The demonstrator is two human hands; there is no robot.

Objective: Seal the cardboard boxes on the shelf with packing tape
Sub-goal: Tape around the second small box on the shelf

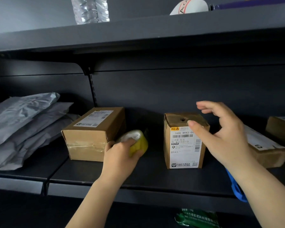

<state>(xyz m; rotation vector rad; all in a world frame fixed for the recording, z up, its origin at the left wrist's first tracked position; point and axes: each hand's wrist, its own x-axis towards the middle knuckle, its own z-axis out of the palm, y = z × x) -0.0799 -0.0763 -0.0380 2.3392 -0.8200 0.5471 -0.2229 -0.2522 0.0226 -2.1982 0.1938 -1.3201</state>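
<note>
A yellowish roll of packing tape (pixel 138 142) stands on the dark shelf (pixel 155 176) between two boxes, and my left hand (pixel 120 153) grips it from the front. To its left lies a long cardboard box (pixel 92 134) with tape across its near end. To its right stands a small upright cardboard box (pixel 183 140) with a white shipping label. My right hand (pixel 224 137) hovers open just right of that box, fingers spread, thumb near its top front edge. A third cardboard box (pixel 268 153) lies behind my right hand, partly hidden.
Grey plastic mailer bags (pixel 23 125) are piled at the shelf's left. Another box (pixel 281 127) shows at the far right edge. A blue object (pixel 237 190) sits under my right forearm. The upper shelf (pixel 138 32) carries a plastic bottle (pixel 90 10) and a white ball (pixel 189 6). A green bag (pixel 197 218) lies below.
</note>
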